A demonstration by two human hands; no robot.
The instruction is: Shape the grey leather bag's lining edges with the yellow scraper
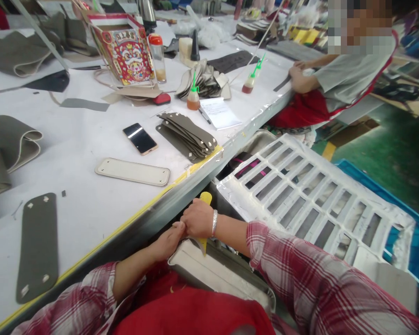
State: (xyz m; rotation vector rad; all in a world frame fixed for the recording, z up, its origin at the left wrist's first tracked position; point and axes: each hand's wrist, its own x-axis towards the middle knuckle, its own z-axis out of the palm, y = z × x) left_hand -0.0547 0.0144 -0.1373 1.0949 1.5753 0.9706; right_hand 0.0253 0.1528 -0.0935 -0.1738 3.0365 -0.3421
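Observation:
A cream and grey-brown leather piece (219,274) lies across my lap below the table edge. My left hand (168,240) is closed at its upper left corner, fingertips touching my right hand. The right hand (198,218), with a bracelet at the wrist, is a fist around a yellow tool (206,199), whose wide end shows above the fist and whose narrow tip points down at the leather. What the left fingers pinch is hidden. On the table, a pale strip (132,171), a stack of grey-brown strips (186,136) and a single grey-brown strip (38,246) lie apart from my hands.
A phone (140,138), a notepad (220,113) and a glue bottle (193,98) stand or lie on the white table (80,135). A white slatted rack (310,200) over a blue crate (373,181) is at the right. Another person (352,70) works at the table's far side.

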